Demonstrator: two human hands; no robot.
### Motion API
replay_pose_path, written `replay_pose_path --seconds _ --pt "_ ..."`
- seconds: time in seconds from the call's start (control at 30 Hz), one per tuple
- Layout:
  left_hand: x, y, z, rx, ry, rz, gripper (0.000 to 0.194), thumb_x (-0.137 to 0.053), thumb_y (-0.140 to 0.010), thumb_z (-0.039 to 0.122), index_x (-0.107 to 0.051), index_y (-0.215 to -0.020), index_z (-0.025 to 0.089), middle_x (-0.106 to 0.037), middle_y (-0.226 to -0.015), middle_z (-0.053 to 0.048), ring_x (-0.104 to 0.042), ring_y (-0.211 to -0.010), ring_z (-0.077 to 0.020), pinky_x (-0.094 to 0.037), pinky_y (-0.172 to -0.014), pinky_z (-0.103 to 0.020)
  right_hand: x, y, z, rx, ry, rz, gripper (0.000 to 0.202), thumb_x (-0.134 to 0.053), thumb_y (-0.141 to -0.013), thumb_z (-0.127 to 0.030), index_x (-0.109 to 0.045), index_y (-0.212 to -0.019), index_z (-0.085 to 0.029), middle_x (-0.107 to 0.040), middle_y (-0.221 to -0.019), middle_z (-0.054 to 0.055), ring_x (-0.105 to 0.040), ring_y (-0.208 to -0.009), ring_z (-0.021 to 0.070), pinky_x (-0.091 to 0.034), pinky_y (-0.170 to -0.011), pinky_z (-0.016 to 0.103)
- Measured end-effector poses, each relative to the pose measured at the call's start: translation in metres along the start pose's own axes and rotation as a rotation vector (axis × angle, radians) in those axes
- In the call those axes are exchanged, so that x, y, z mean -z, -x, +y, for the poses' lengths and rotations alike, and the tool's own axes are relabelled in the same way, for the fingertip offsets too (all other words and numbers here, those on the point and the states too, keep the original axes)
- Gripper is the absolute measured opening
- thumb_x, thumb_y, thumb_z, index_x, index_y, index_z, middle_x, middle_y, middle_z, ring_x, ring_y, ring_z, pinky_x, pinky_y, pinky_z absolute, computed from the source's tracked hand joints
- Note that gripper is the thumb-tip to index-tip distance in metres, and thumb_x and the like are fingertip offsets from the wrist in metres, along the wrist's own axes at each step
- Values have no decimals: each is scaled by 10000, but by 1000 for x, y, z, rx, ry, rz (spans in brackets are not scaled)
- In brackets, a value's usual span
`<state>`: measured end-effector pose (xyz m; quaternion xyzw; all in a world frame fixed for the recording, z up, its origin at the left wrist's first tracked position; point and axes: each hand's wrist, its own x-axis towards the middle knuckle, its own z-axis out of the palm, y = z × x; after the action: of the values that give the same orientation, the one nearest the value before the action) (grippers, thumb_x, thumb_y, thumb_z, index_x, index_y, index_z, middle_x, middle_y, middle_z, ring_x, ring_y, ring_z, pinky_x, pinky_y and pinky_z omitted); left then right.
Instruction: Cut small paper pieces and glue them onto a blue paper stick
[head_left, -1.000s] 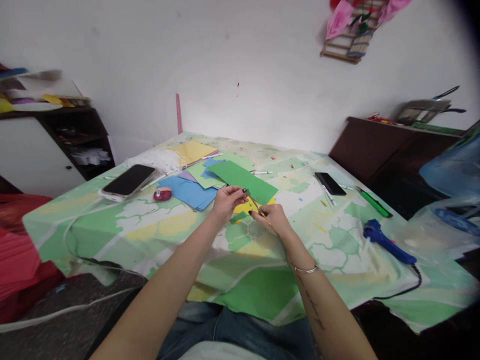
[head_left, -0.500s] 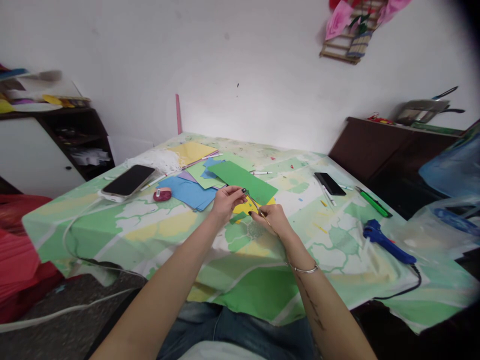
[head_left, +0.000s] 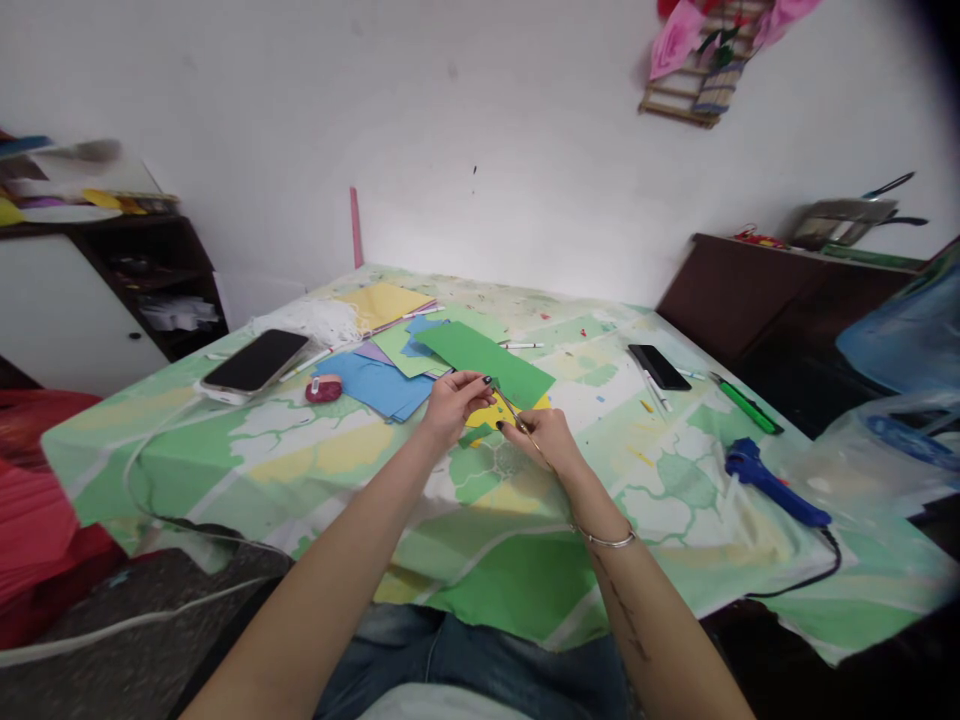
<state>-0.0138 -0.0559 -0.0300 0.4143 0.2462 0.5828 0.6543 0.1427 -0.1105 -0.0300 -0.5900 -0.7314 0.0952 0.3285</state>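
Observation:
My right hand (head_left: 546, 438) is closed around a pair of scissors (head_left: 523, 424), whose blades slant up and left. Their tips reach the fingertips of my left hand (head_left: 457, 402), which pinches what looks like a small greenish piece of paper (head_left: 495, 382), mostly hidden by the fingers. Just beyond both hands lies a green sheet of paper (head_left: 491, 357), partly over a yellow sheet (head_left: 484, 413). Blue paper sheets (head_left: 379, 388) are spread to the left of my left hand.
A dark red yarn ball (head_left: 324, 389) and a phone (head_left: 256, 361) on a white block lie left. On the right are a black phone-like slab (head_left: 658, 367), a green box cutter (head_left: 746, 404) and a blue glue gun (head_left: 776, 484) with its cord. White string (head_left: 319, 318) is heaped at the back left.
Hands, scissors and papers stay almost exactly where they were. Only a very slight shift of the view shows.

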Motion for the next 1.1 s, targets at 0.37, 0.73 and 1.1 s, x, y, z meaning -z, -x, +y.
replay_pose_path --seconds 0.37,0.73,1.1 --pt "0 0 0 16 9 -34 171 -704 -638 186 -595 -744 109 -643 -571 -13 -614 -512 -100 -480 -515 -188 3 0 -2 10 -113 -62 448 -532 -720 -441 -288 -456 -174 -229 -474 -45 -238 -477 70 -169 -431 220" --pt "0 1 -1 27 9 -53 155 -665 -673 185 -570 -778 122 -653 -595 -13 -632 -532 -104 -502 -542 -192 4 1 -3 -1 -165 -97 444 -532 -726 -449 -286 -473 -179 -223 -494 -45 -222 -493 73 -154 -441 232" --pt "-3 3 1 31 12 -133 150 -640 -697 195 -531 -777 131 -632 -578 -3 -646 -542 -124 -509 -521 -195 5 1 -3 -16 -192 -108 432 -533 -720 -463 -336 -470 -172 -237 -485 -45 -232 -490 73 -160 -442 231"
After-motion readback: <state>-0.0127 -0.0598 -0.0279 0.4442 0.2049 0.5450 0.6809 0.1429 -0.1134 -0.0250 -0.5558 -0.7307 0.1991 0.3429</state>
